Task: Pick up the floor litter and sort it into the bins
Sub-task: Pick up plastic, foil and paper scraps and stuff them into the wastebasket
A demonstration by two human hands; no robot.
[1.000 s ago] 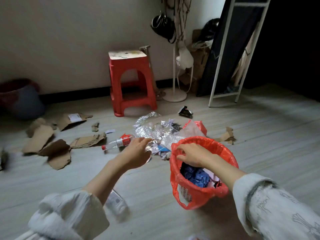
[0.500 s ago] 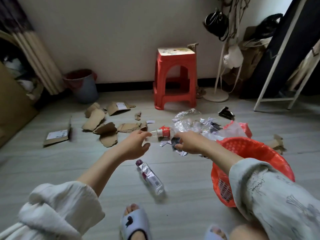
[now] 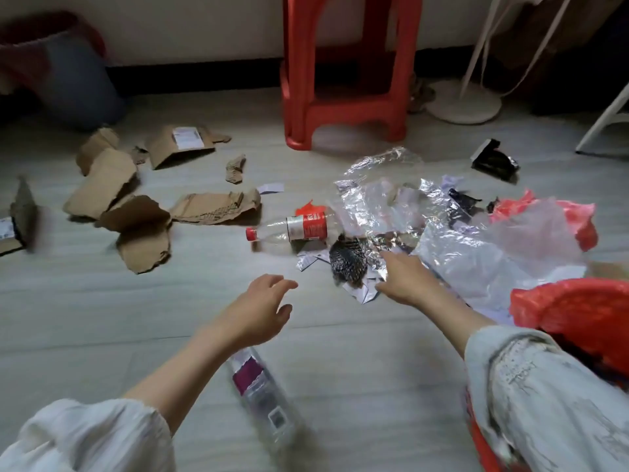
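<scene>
Change: the view has dipped closer to the floor since half a second ago; the right hand [image 3: 405, 279] has left the bin rim and now reaches into the litter.
Left hand [image 3: 260, 310]: fingers loosely spread, holding nothing, above bare floor.
Right hand: fingers extended, tips at the crumpled plastic film [image 3: 391, 206]; whether it has hold of anything I cannot tell.
Red-label bottle [image 3: 292, 228]: lying on its side at 12 o'clock from the left hand, cap pointing to 9 o'clock.
Purple-label bottle [image 3: 262, 400]: lying at 6 o'clock below the left hand, blurred.
Cardboard scraps [image 3: 112, 185]: scattered at 10 o'clock.
Red bin [image 3: 578, 311]: at 4 o'clock, behind the right sleeve.
Grey bin [image 3: 68, 73]: at 10 o'clock, by the wall.
Red stool [image 3: 343, 69]: at 12 o'clock.
</scene>
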